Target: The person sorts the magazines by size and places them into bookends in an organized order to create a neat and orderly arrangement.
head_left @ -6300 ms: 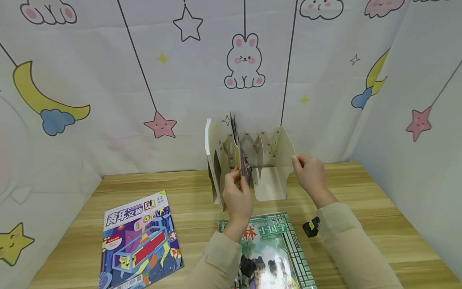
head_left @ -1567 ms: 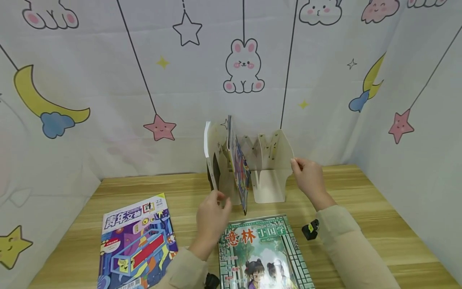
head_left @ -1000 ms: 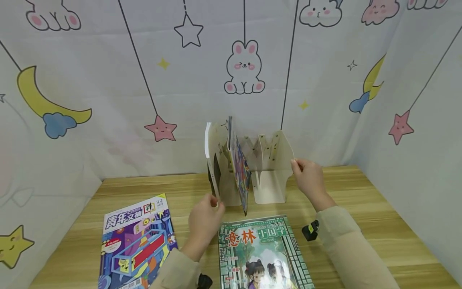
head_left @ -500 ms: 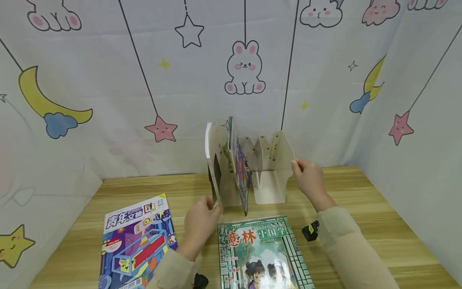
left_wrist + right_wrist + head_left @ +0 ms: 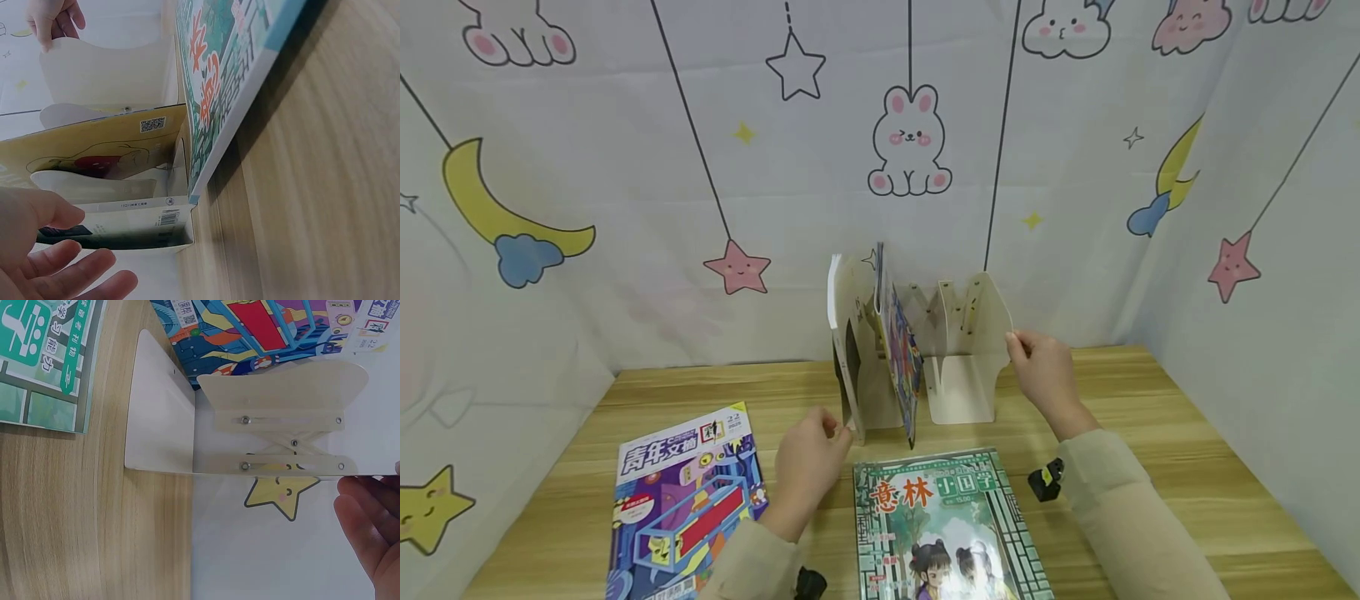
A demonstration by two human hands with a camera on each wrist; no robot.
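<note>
An expandable cream bookend (image 5: 962, 390) stands at the table's back. My right hand (image 5: 1047, 373) pinches the front edge of its right end panel between thumb and fingers. A white-spined magazine (image 5: 833, 292) stands upright against the left end panel. Beside that spine's lower end is my left hand (image 5: 808, 462), fingertips close to it. In the left wrist view its thumb and loosely bent fingers (image 5: 81, 269) are spread apart with nothing gripped. A colourful magazine (image 5: 901, 354) stands slightly tilted in the bookend, its yellowish back cover (image 5: 94, 147) facing left.
A green magazine (image 5: 951, 517) lies flat in front of the bookend. A purple-blue magazine (image 5: 688, 500) lies flat at the left. A small black object (image 5: 1045, 481) is by the right sleeve. A patterned cloth (image 5: 910, 225) hangs behind the table.
The colourful magazine, earlier held by my left hand, now stands released in the bookend. My left hand has since slid down and left along the white spine. My right hand keeps its grip.
</note>
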